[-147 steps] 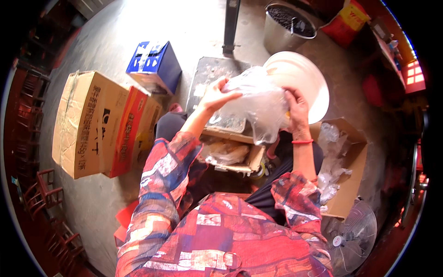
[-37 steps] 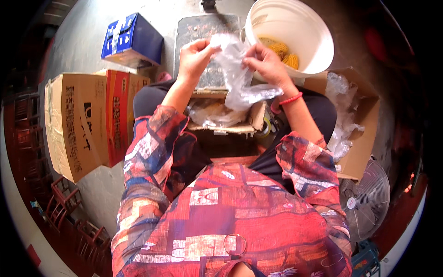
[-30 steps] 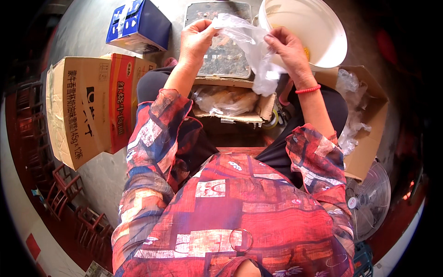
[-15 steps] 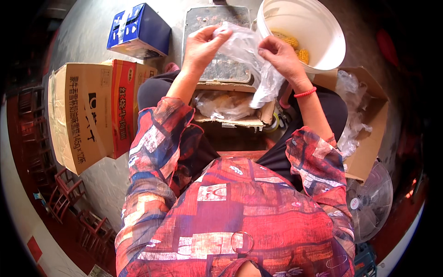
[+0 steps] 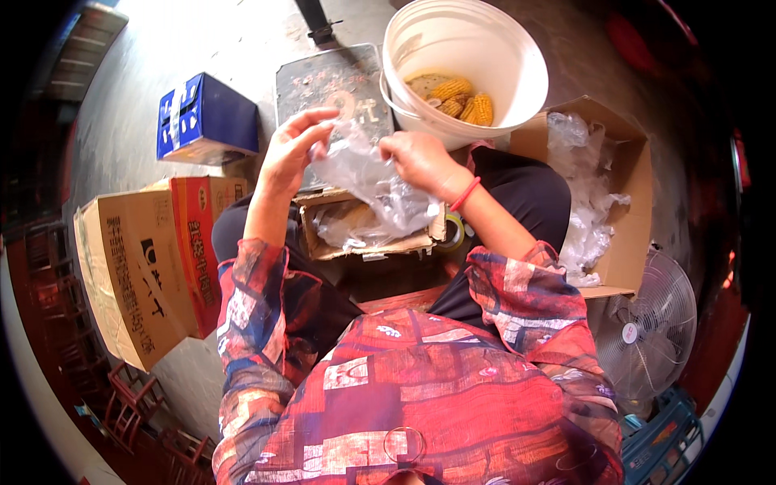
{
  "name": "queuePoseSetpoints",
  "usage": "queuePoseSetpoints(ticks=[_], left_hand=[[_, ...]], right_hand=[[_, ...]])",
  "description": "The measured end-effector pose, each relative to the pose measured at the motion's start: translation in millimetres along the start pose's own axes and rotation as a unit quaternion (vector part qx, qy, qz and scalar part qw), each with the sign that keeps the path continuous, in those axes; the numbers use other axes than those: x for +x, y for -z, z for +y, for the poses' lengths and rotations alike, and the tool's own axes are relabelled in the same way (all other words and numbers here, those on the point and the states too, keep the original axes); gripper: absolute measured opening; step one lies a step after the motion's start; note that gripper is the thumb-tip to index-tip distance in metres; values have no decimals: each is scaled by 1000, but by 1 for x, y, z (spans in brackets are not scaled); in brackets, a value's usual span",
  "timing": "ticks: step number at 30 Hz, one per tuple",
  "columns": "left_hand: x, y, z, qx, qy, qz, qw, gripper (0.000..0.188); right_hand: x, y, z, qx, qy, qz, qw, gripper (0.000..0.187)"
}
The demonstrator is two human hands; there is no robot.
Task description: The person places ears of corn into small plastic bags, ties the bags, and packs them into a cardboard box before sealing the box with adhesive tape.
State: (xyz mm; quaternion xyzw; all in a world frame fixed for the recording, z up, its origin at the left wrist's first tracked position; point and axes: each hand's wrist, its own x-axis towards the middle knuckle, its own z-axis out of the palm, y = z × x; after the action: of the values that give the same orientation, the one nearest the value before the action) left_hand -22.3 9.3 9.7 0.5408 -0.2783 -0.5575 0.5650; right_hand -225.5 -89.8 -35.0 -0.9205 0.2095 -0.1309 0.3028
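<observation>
A clear plastic bag (image 5: 356, 166) is stretched between my two hands above a small open cardboard box (image 5: 323, 250). My left hand (image 5: 289, 153) has its thumb and bent fingers at the bag's left edge, the index finger reaching out past it. On the other side, my right hand (image 5: 424, 166), with a red band at the wrist, pinches the bag's upper right part. The lower end of the bag hangs down over the small box, which holds more clear plastic and something yellowish beneath it. Beyond my right hand, a white bucket (image 5: 517, 77) contains several yellow corn cobs (image 5: 453, 87).
A dark platform scale (image 5: 303, 85) lies ahead. Left are a blue box (image 5: 218, 121) and a brown and red carton (image 5: 133, 275). On the right stand a carton (image 5: 634, 174) of crumpled plastic bags (image 5: 578, 202) and a fan (image 5: 659, 323). A tape roll (image 5: 455, 232) sits beside the small box.
Both hands have come lower and closer to me with the plastic bag. The left fingers have spread somewhat. My view has tilted, showing more of the bucket and the corn.
</observation>
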Motion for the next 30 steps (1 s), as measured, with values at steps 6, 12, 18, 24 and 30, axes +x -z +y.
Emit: queuePoseSetpoints(ticks=[6,12,18,24,30], left_hand=[[0,2,-6,7,73,25,997,18],[4,2,-1,-60,125,-2,990,9],[11,-6,-5,-29,159,10,987,11],[17,-10,-8,80,203,-1,976,18],[20,-16,-4,149,199,-24,968,23]], right_hand=[[-13,18,-28,-25,5,-16,1000,17],[-17,35,-48,-27,42,-2,999,7],[-20,46,-57,5,34,-39,999,6],[-24,41,-52,42,-5,-105,994,6],[-28,35,-52,67,-13,-154,986,5]])
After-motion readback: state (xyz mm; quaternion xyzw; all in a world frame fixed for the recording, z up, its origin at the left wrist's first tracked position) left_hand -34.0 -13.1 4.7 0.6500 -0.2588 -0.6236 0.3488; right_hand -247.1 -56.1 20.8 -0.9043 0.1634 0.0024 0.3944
